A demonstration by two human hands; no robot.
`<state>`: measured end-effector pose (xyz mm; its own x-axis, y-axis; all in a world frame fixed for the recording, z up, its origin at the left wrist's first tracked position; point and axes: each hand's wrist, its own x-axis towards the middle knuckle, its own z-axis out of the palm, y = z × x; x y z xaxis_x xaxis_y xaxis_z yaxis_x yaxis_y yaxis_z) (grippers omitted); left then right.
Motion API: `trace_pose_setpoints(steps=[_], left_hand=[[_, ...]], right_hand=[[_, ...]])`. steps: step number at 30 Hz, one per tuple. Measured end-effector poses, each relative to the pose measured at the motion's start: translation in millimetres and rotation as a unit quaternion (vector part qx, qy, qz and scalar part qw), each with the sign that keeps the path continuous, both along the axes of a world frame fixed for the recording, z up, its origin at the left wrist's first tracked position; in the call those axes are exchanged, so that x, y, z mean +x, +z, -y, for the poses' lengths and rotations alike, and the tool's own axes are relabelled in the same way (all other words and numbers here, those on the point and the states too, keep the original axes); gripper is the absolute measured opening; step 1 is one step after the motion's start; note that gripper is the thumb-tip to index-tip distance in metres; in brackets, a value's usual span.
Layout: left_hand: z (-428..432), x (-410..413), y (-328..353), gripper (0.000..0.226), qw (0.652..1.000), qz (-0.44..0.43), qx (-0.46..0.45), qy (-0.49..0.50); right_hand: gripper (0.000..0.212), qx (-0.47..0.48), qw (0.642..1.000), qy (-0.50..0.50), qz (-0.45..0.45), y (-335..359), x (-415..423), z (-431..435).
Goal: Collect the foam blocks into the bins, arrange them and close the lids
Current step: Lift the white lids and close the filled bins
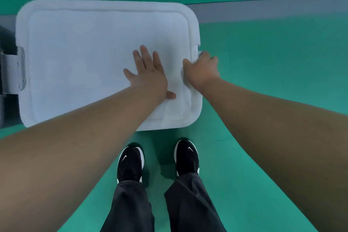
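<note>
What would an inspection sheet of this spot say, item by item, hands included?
Surface: green floor; the bin stands on it.
Job's things: white lid lies over the bin and hides its inside; a left latch sits at its left edge; no foam blocks in view.
Clutter: nothing seen.
Hands: left hand lies flat on the lid, fingers spread; right hand curls over the lid's right edge, thumb on top.
Cables: nothing seen.
Surroundings: grey stripe crosses the floor behind the bin; the person's black shoes stand just short of it.
</note>
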<state>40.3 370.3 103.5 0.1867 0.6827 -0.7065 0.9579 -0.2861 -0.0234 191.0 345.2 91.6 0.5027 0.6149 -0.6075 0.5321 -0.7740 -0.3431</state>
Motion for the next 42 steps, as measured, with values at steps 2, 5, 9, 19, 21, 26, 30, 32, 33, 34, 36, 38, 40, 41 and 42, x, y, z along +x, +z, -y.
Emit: trace_pose_setpoints(steps=[2, 5, 9, 19, 21, 26, 30, 32, 33, 34, 36, 38, 40, 41, 42], left_hand=[[1, 0, 0, 0.147, 1.000, -0.007, 0.000, -0.005], [3, -4, -1, 0.147, 1.000, 0.006, 0.002, -0.004], [6, -8, -3, 0.145, 1.000, 0.028, 0.012, -0.005], [5, -25, 1, 0.132, 0.996, 0.090, 0.016, -0.013], [-7, -45, 8, 0.107, 0.984, 0.174, 0.030, 0.000], [-45, -137, 50, 0.060, 0.952, 0.258, 0.105, 0.125], [-50, -215, 100, 0.046, 0.945, 0.241, 0.080, 0.206], [-43, -254, 131, 0.039, 0.938, 0.243, 0.089, 0.231], [-36, -274, 148, 0.035, 0.935, 0.243, 0.103, 0.238], [-29, -295, 162, 0.032, 0.932, 0.236, 0.117, 0.247], [-7, -347, 187, 0.030, 0.925, 0.213, 0.131, 0.286], [16, -397, 199, 0.030, 0.913, 0.198, 0.137, 0.330], [36, -446, 201, 0.031, 0.897, 0.192, 0.147, 0.370], [45, -470, 198, 0.031, 0.889, 0.195, 0.153, 0.385], [53, -495, 194, 0.030, 0.881, 0.200, 0.163, 0.398]], right_hand=[[0.064, 0.050, 0.998, -0.014, 0.026, 1, 3, 2], [0.046, 0.073, 0.994, 0.038, 0.077, 1, 6, 8], [0.040, 0.069, 0.995, 0.038, 0.067, 3, 1, 8], [0.061, 0.045, 0.988, 0.040, 0.143, 23, -27, 4], [0.075, 0.059, 0.986, 0.064, 0.140, 36, -35, 0], [0.070, 0.097, 0.969, 0.203, 0.101, 83, -75, -28], [0.057, 0.078, 0.940, 0.325, 0.062, 138, -130, -55], [0.050, 0.084, 0.922, 0.374, 0.053, 173, -165, -69], [0.047, 0.093, 0.911, 0.398, 0.053, 192, -184, -76], [0.045, 0.102, 0.900, 0.421, 0.055, 210, -207, -83], [0.042, 0.115, 0.872, 0.472, 0.057, 243, -263, -96], [0.038, 0.129, 0.840, 0.523, 0.062, 266, -320, -105], [0.034, 0.139, 0.812, 0.563, 0.063, 274, -382, -111], [0.033, 0.143, 0.800, 0.580, 0.062, 273, -413, -113], [0.032, 0.145, 0.789, 0.594, 0.062, 271, -445, -112]])
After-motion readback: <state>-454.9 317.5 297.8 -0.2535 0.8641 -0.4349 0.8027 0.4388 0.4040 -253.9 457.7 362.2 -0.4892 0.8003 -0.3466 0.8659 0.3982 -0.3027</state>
